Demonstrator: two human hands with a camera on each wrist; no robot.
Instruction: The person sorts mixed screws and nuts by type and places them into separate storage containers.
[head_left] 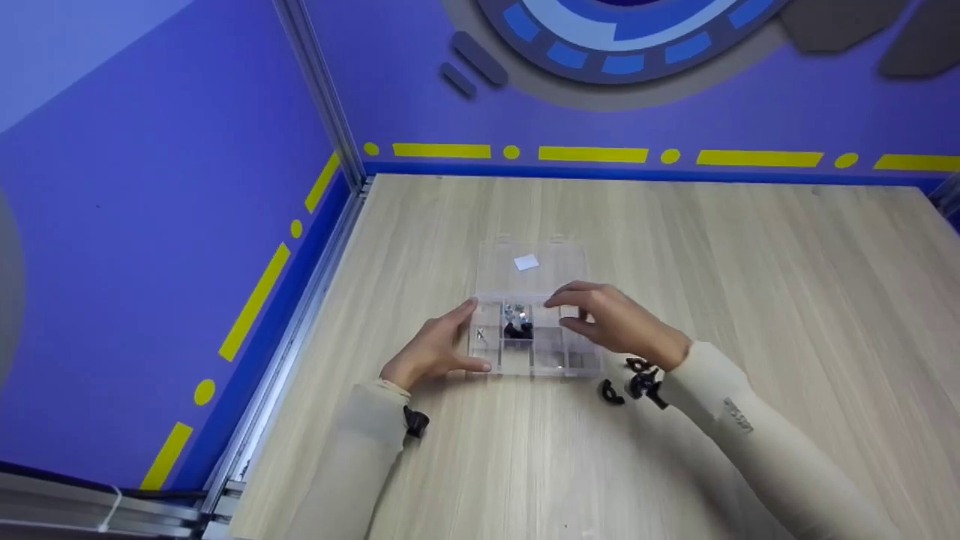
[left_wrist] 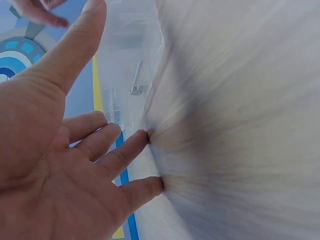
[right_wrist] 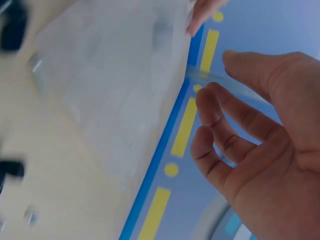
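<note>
A clear plastic compartment box [head_left: 517, 363] lies on the table with its lid [head_left: 491, 266] folded back. Along its left side rests my left hand [head_left: 435, 346], index finger by the far corner and thumb at the near corner, fingers extended. My right hand [head_left: 619, 319] hovers over the right compartments, its fingers bent and apart from the thumb; nothing shows between them in the right wrist view. One middle compartment holds shiny metal pieces [head_left: 514, 310] and black parts [head_left: 517, 331]. A small metal piece [head_left: 481, 335] sits in a left compartment.
Several black plastic parts [head_left: 611, 393] lie on the table [head_left: 487, 465] near the right forearm. A white paper square [head_left: 526, 262] is on the lid. Blue-purple panels [head_left: 187, 187] stand along the left and back edges.
</note>
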